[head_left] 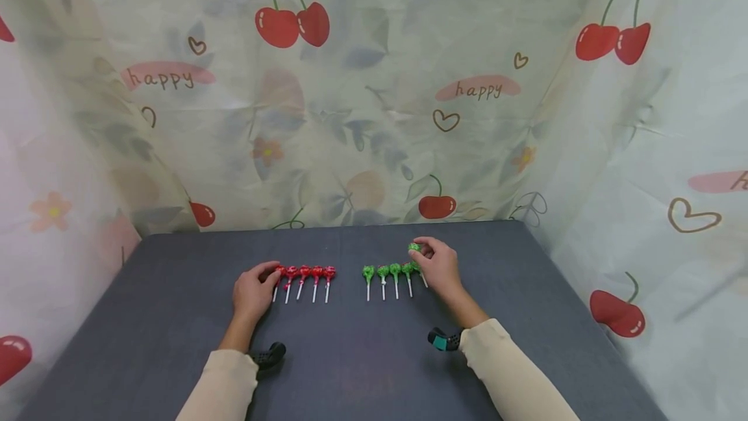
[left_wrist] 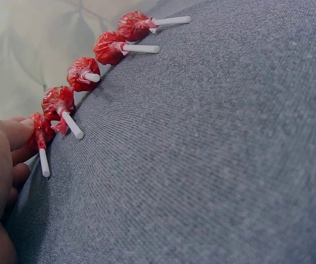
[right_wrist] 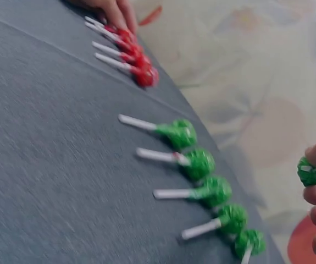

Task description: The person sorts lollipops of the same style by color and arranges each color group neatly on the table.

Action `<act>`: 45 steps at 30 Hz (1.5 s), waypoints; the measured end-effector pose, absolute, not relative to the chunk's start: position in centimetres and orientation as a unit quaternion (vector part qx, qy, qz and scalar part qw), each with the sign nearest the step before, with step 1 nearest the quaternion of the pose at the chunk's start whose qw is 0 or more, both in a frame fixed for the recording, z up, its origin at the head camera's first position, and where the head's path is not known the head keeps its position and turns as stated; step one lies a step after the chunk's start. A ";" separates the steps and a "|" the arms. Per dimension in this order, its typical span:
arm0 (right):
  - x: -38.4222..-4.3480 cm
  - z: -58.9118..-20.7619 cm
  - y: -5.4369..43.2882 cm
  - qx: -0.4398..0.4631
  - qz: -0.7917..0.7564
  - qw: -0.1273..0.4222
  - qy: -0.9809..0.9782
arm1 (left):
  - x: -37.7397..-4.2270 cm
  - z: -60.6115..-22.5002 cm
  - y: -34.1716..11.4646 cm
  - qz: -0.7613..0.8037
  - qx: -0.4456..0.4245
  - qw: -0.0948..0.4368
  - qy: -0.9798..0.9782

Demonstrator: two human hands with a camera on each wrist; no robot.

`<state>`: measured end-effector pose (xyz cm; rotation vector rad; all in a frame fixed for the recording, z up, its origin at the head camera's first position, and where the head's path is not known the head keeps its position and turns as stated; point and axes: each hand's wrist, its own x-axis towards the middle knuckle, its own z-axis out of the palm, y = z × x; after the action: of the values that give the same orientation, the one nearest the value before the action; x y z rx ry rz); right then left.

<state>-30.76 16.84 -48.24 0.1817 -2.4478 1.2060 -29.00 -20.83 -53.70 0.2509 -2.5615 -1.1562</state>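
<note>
My left hand [head_left: 251,294] pinches the head of the red lollipop [left_wrist: 40,131] at the left end of a row. Its white stick points toward me and stays bare. Several other red lollipops [head_left: 304,271] lie beside it, sticks toward me. Over the right end of a second row, my right hand [head_left: 441,270] holds a green lollipop [right_wrist: 310,171] between thumb and fingers, raised off the table. Below it lie several green lollipops [head_left: 395,269] side by side. Most of the held one's stick is hidden by the fingers in the right wrist view.
Both rows lie on a dark grey cloth-covered table [head_left: 350,356], toward its far edge, with a gap between them. A pale curtain [head_left: 362,83] printed with cherries hangs behind and at both sides. Black straps with devices [head_left: 445,340] sit on the wrists.
</note>
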 end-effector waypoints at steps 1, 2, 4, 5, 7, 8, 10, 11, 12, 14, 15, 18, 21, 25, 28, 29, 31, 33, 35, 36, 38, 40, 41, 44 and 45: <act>-31.0 -48.4 17.1 0.057 0.431 0.201 -0.878 | -29.0 -53.7 -20.8 -0.405 0.088 0.159 -0.896; -31.2 -48.6 17.4 0.049 0.431 0.200 -0.879 | -28.9 -53.6 -20.8 -0.405 0.087 0.158 -0.897; -31.5 -48.9 18.0 0.037 0.425 0.198 -0.882 | -28.9 -53.6 -20.8 -0.405 0.086 0.157 -0.896; -31.6 -49.0 18.2 0.031 0.424 0.194 -0.884 | -28.9 -53.6 -20.8 -0.406 0.086 0.157 -0.896; -31.9 -49.4 18.7 0.021 0.415 0.187 -0.890 | -28.8 -53.6 -20.8 -0.407 0.086 0.156 -0.896; -32.1 -49.5 18.9 0.014 0.411 0.183 -0.893 | -28.8 -53.6 -20.8 -0.408 0.087 0.156 -0.895; -32.4 -50.0 19.3 0.002 0.399 0.176 -0.900 | -28.9 -53.6 -20.8 -0.408 0.088 0.156 -0.895; -32.5 -50.2 19.5 -0.004 0.394 0.174 -0.903 | -28.9 -53.7 -20.8 -0.409 0.089 0.156 -0.895; -32.6 -50.4 19.7 -0.009 0.388 0.172 -0.905 | -28.9 -53.7 -20.8 -0.409 0.090 0.156 -0.895; -32.8 -50.8 20.0 -0.017 0.378 0.168 -0.910 | -28.9 -53.7 -20.8 -0.410 0.091 0.157 -0.894; -32.8 -51.0 20.1 -0.019 0.374 0.165 -0.912 | -28.9 -53.7 -20.8 -0.410 0.090 0.158 -0.894; -32.7 -51.4 20.4 -0.022 0.366 0.158 -0.917 | -28.9 -53.7 -20.7 -0.409 0.093 0.161 -0.893; -32.6 -51.8 20.5 -0.025 0.361 0.151 -0.920 | -28.9 -53.8 -20.7 -0.406 0.093 0.164 -0.894; -32.5 -52.3 20.6 -0.031 0.356 0.145 -0.923 | -29.0 -53.8 -20.7 -0.406 0.092 0.164 -0.894; -32.4 -52.6 20.6 -0.033 0.347 0.141 -0.926 | -29.0 -53.8 -20.7 -0.408 0.093 0.162 -0.894; -32.4 -52.6 20.6 -0.033 0.344 0.140 -0.928 | -29.0 -53.8 -20.7 -0.408 0.093 0.162 -0.894; -32.5 -52.7 20.6 -0.033 0.337 0.139 -0.931 | -29.1 -53.7 -20.7 -0.409 0.092 0.161 -0.893; -32.5 -52.7 20.6 -0.031 0.333 0.137 -0.932 | -29.1 -53.7 -20.8 -0.411 0.091 0.161 -0.893; -32.5 -52.7 20.6 -0.031 0.333 0.134 -0.933 | -29.1 -53.8 -20.8 -0.411 0.092 0.159 -0.893; -32.5 -52.7 20.5 -0.032 0.333 0.133 -0.933 | -29.1 -53.8 -20.8 -0.410 0.092 0.158 -0.894; -32.5 -52.7 20.5 -0.032 0.335 0.132 -0.932 | -29.1 -53.8 -20.9 -0.409 0.091 0.157 -0.894; -32.5 -52.7 20.5 -0.035 0.338 0.129 -0.932 | -29.1 -53.8 -20.9 -0.409 0.092 0.157 -0.894; -32.5 -52.7 20.5 -0.036 0.340 0.127 -0.931 | -29.1 -53.7 -20.9 -0.409 0.093 0.157 -0.894; -32.5 -52.8 20.5 -0.037 0.344 0.126 -0.930 | -29.1 -53.7 -20.9 -0.410 0.094 0.156 -0.894; -32.6 -52.8 20.5 -0.038 0.347 0.127 -0.928 | -29.1 -53.7 -20.9 -0.410 0.095 0.156 -0.894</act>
<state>-32.55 20.53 -52.85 -0.1116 -2.7025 1.0103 -29.09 -20.89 -53.68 0.2719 -2.5594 -1.1730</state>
